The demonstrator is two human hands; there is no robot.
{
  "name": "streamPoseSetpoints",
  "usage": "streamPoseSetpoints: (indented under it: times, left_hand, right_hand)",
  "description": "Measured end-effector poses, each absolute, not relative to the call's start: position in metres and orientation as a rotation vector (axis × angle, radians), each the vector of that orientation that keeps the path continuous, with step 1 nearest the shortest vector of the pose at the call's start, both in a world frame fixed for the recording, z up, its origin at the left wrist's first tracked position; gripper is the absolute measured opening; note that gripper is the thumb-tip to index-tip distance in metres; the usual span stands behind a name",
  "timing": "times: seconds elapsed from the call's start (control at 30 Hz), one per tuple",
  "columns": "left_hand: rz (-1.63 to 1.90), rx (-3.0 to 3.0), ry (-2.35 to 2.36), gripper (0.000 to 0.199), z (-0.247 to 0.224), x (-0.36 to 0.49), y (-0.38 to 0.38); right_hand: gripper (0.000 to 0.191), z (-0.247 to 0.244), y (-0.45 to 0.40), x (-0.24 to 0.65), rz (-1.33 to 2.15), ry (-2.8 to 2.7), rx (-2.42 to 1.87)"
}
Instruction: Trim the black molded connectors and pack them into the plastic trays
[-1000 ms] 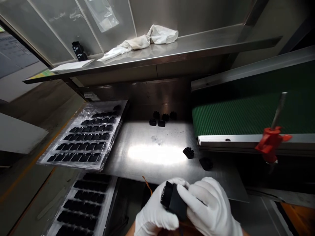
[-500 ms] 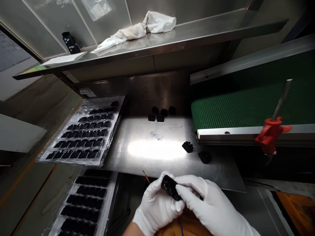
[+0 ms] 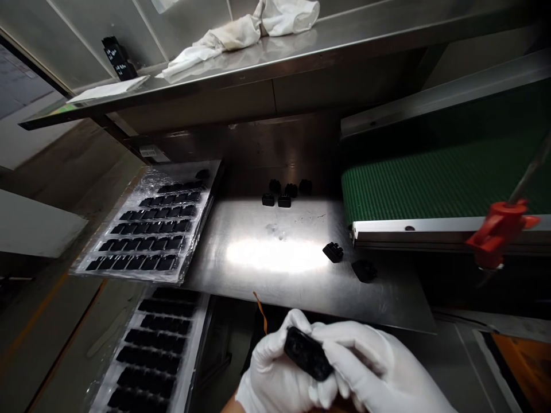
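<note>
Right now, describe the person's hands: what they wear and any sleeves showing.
The left hand and the right hand both wear smooth, close-fitting white gloves, with no markings or cables visible on them. No sleeve can be made out in this view.

Gloved left hand [image 3: 275, 376] and right hand [image 3: 374, 364] curl close together.

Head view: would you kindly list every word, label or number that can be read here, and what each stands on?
No text is legible.
White handwriting on the black box: too small to read.
Label on the steel panel: too blurred to read.
</note>
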State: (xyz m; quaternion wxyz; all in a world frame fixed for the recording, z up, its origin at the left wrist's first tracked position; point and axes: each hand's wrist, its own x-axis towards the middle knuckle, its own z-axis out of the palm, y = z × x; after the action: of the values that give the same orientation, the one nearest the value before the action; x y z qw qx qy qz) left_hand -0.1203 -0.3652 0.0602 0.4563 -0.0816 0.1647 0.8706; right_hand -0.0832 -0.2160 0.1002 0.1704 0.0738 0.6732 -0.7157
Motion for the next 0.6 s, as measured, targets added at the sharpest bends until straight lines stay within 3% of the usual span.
streamPoseSetpoints:
  times: [0.43, 0.6]
  left_hand:
    - [2.22, -0.154, 0.45, 0.036, 0.042, -0.109, -0.367]
    - [2.223, -0.056, 0.426, 0.025, 0.036, -0.112, -0.373]
  right_hand:
    - [0.027, 0.107, -0.226, -0.086, -2.081, 1.808, 0.234]
    - [0.014, 0.087, -0.226, -0.086, -1.837, 2.374, 0.139]
